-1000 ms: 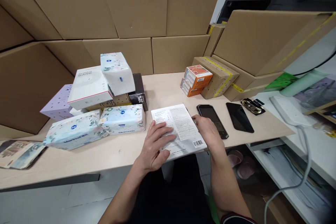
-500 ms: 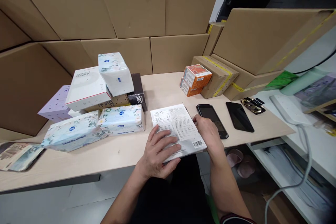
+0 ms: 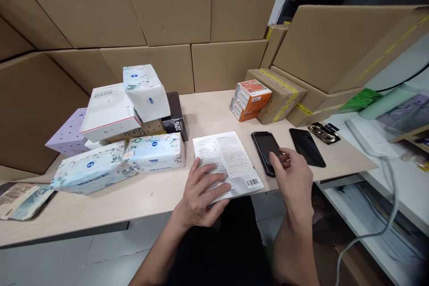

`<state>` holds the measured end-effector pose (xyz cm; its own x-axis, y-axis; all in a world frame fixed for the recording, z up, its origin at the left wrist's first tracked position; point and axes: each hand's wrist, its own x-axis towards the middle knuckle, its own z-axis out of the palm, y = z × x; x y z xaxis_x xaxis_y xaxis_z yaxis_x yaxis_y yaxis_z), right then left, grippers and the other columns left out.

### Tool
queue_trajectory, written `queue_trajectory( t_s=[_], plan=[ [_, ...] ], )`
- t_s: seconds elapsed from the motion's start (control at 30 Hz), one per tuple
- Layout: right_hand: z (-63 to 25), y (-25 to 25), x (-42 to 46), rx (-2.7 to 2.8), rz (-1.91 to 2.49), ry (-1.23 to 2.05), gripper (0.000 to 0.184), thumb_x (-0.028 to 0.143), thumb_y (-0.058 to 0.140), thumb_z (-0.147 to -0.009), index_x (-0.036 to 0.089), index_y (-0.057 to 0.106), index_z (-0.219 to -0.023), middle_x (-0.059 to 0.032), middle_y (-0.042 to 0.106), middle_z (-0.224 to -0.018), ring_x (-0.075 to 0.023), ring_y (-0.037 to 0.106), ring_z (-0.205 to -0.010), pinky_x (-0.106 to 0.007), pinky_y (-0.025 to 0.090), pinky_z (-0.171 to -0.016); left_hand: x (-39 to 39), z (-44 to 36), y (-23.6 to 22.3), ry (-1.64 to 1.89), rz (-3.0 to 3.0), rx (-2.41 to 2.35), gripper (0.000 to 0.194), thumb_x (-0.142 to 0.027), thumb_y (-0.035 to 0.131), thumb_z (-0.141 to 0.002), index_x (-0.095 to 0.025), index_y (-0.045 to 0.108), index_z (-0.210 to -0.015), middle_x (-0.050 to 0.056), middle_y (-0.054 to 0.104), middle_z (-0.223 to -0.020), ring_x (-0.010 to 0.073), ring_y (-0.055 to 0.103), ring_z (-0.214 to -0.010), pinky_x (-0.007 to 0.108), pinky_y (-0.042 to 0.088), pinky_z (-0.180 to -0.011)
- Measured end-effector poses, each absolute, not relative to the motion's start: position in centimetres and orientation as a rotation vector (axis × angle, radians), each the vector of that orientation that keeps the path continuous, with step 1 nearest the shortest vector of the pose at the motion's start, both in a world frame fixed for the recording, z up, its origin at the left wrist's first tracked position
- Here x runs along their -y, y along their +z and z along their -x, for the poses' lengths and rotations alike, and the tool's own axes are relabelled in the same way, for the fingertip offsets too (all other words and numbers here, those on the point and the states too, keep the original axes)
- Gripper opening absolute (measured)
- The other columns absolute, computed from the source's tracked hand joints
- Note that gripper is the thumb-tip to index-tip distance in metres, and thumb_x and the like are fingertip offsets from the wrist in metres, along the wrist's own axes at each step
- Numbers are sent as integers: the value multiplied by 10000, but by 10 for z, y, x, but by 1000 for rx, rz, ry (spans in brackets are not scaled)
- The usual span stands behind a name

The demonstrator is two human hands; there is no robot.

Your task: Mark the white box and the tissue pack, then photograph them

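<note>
A flat white printed pack (image 3: 233,161) with fine text and a barcode lies at the table's near edge. Across its lower left part my left hand (image 3: 204,192) rests with fingers spread, its thumb along the near edge. Just right of the pack is a black rugged phone (image 3: 263,143), screen up. My right hand (image 3: 295,178) is over that phone's right side, fingers curled and the thumb a little apart from them; I see nothing held. It partly covers the phone. Further right lies a second black phone (image 3: 306,147).
Tissue packs (image 3: 154,152), a power bank box (image 3: 110,111) and a purple box (image 3: 69,134) are heaped at left, near banknotes (image 3: 23,199). Orange boxes (image 3: 250,100) stand against a taped carton (image 3: 279,94). A coiled cable (image 3: 324,133) lies at right. Cardboard walls (image 3: 167,4) close the back.
My right hand has left the pack's right edge and moved right, over the rugged phone. My left hand stays on the pack. The view has shifted slightly.
</note>
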<state>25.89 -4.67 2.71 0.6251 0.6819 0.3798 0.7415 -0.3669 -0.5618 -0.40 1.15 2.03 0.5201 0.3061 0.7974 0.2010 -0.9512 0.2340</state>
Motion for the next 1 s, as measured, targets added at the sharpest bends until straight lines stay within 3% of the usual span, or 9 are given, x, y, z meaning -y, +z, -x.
queue_trajectory(
  t_s=[0.1, 0.23, 1.0],
  plan=[
    [-266, 14, 55, 1114, 2178, -230, 767, 676, 447, -895, 99, 518, -1395, -238, 582, -1238, -367, 524, -1147, -526, 428, -963, -12, 4, 21, 1422, -2638, -510, 335, -246, 679, -791, -271, 687, -1125, 37, 735, -1110, 310, 557, -1258, 664, 315, -1149],
    [-262, -1, 56, 1199, 2234, -170, 912, 720, 461, -871, 97, 336, -1525, -275, 476, -1397, -404, 455, -1250, -584, 387, -1018, -11, 3, 22, 1429, -2631, -556, 317, -220, 672, -794, -274, 694, -1105, 37, 731, -1108, 312, 551, -1254, 670, 318, -1132],
    [-247, -6, 41, 1155, 2378, -154, 744, 526, 465, -921, 123, 342, -1534, -271, 478, -1321, -412, 437, -1161, -633, 376, -946, -11, 1, 21, 1395, -2607, -596, 310, -169, 665, -809, -247, 680, -1109, 55, 713, -1119, 301, 565, -1236, 635, 372, -1123]
  ],
)
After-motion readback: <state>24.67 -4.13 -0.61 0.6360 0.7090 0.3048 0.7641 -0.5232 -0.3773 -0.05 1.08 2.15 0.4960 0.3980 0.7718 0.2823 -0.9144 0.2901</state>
